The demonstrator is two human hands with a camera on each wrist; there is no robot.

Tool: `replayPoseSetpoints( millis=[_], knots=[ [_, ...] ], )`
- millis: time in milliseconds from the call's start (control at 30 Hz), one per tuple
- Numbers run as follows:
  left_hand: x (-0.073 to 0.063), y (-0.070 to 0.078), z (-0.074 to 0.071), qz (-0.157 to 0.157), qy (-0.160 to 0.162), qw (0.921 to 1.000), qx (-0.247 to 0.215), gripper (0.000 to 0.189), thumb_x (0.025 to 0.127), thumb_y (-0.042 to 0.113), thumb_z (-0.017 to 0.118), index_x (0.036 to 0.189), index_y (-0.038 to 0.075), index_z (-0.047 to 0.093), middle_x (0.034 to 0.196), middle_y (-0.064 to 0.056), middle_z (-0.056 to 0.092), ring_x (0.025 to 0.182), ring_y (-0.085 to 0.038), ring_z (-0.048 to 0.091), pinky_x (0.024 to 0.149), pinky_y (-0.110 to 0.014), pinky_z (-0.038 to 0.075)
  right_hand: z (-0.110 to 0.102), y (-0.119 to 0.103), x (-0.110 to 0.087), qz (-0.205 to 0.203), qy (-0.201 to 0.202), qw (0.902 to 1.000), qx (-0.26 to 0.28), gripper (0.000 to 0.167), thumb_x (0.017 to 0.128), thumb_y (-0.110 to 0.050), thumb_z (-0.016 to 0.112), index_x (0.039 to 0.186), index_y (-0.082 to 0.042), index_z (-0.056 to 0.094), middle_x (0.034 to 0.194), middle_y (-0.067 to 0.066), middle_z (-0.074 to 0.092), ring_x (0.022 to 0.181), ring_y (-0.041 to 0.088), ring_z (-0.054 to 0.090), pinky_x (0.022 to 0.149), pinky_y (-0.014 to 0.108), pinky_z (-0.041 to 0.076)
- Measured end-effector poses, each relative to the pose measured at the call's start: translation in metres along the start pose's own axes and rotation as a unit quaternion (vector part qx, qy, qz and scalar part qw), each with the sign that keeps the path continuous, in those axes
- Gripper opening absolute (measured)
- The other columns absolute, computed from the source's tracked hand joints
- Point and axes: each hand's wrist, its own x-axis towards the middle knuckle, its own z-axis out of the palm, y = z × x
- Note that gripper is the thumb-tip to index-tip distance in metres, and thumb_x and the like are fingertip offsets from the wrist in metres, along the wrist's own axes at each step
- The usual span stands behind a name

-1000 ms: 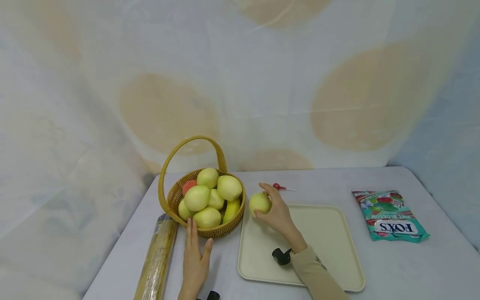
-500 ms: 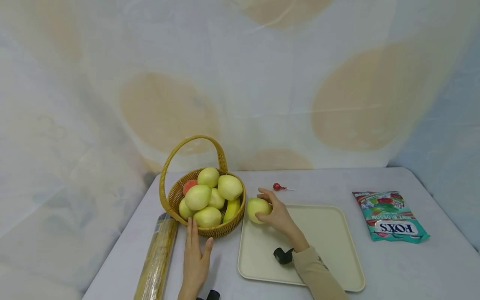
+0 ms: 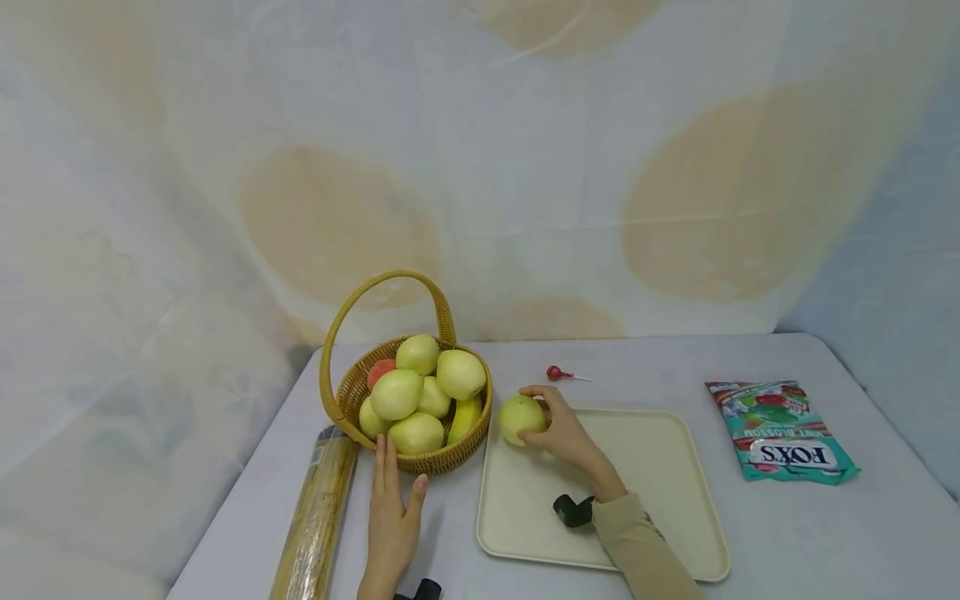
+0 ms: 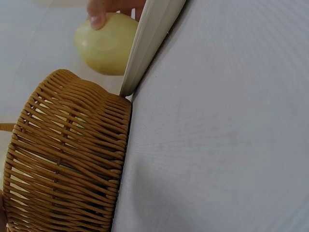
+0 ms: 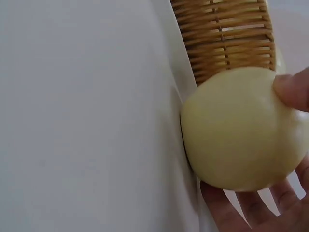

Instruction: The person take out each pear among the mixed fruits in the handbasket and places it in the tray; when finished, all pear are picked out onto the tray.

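A green apple [image 3: 519, 422] stands at the tray's far left corner, and my right hand [image 3: 568, 433] holds it with curled fingers and thumb. In the right wrist view the apple [image 5: 239, 128] rests against the tray's pale surface, the thumb on one side and several fingers on the other. My left hand [image 3: 392, 521] lies with straight fingers, their tips at the near side of the wicker basket [image 3: 446, 460]. The basket holds several green apples [image 3: 417, 434], a yellow banana [image 3: 465, 418] and a partly hidden reddish fruit [image 3: 381, 372].
The cream tray [image 3: 645, 483] lies right of the basket. Behind it is a red lollipop [image 3: 554, 372]. A green candy bag [image 3: 783, 433] lies at the far right. A long brown bundle in clear wrap [image 3: 315, 517] lies left of my left hand. A patterned cloth [image 3: 525, 167] hangs behind.
My right hand has come down slightly with the green apple toward the tray, then shifted a little to the right. My left hand has stayed almost still at the basket.
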Motion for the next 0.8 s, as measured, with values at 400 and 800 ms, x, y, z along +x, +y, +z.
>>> replayPoseSetpoints(
  millis=[400,800],
  knots=[
    [0.001,-0.001,0.002,0.006,0.004,1.0,-0.006,0.077,0.097,0.022,0.059,0.157,0.009,0.013,0.164,-0.012,0.008,0.148,-0.039,0.014,0.115,-0.061,0.02,0.002,-0.008,0.004,-0.023,-0.009,0.9997,-0.008,0.075,0.082,-0.014,0.078,0.146,-0.011,0.04,0.148,0.017,0.043,0.13,0.039,0.047,0.104,0.051,0.043],
    [0.0,0.001,0.002,0.01,0.014,0.9999,0.002,0.075,0.097,0.022,0.059,0.156,0.006,0.016,0.164,-0.011,0.01,0.148,-0.038,0.017,0.115,-0.06,0.022,-0.001,-0.046,0.03,-0.096,0.024,0.9947,-0.026,0.077,0.081,-0.01,0.078,0.147,-0.015,0.038,0.149,0.011,0.045,0.137,0.033,0.042,0.108,0.051,0.04]
  ],
)
